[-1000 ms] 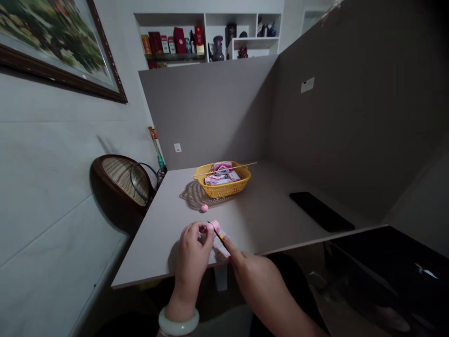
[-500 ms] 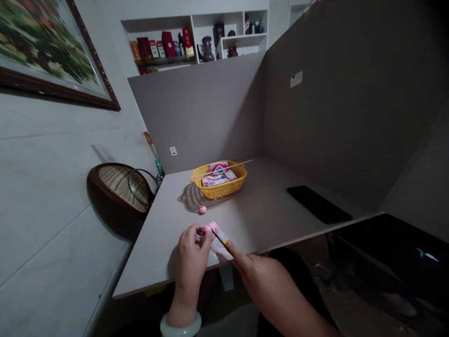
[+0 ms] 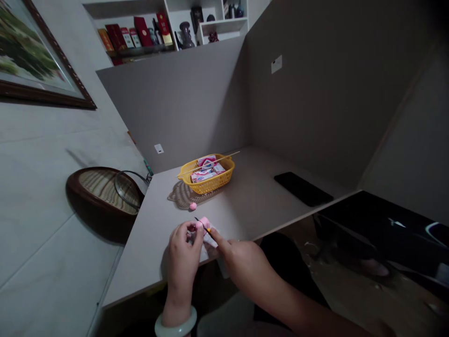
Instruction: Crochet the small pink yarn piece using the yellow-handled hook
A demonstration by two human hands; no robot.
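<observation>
My left hand (image 3: 182, 255) pinches a small pink lump (image 3: 204, 223) just above the near edge of the grey table (image 3: 252, 206). My right hand (image 3: 238, 262) grips a thin dark tool with an orange band (image 3: 203, 224), its tip laid against the pink lump. A crumpled clear wrapper (image 3: 210, 241) lies under both hands. A small pink ball (image 3: 192, 206) rests on the table a little beyond them. A pale bangle (image 3: 175, 325) circles my left wrist.
A yellow basket (image 3: 206, 175) holding small packets, with a wooden skewer (image 3: 210, 163) laid across its rim, stands mid-table. A black phone (image 3: 302, 188) lies at the right. A brown woven-seat stool (image 3: 101, 192) stands left of the table. Grey partitions wall the back and right.
The camera has swung right and down, so everything shifts left in view. Both hands keep their hold; the tool's tip has moved closer onto the pink lump.
</observation>
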